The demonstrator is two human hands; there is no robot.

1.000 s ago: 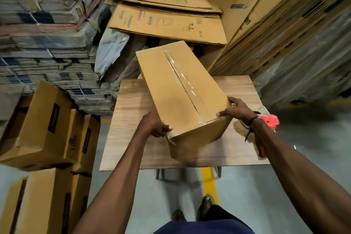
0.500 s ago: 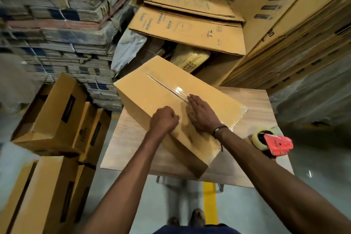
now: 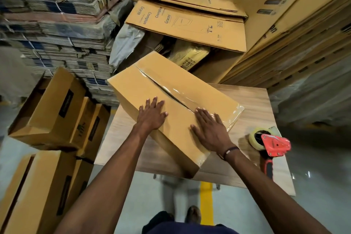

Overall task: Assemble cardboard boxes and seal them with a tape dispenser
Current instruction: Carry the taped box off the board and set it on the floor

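Cardboard box (image 3: 152, 89), its centre seam already taped, lies slewed across the wooden table (image 3: 252, 100) after being turned in the past second. Left hand (image 3: 152, 116), fisted half a second ago, now presses flat beside the right hand (image 3: 209, 129), smoothing tape; the tape dispenser (image 3: 271, 144) rests idle alongside, suggesting this seal is nearly finished

Your wooden table (image 3: 252, 100) at centre, grey floor (image 3: 313, 205) with yellow line (image 3: 206, 201) at 6 o'clock, bundled flat-cardboard stacks (image 3: 57, 30) at 10, dim light.
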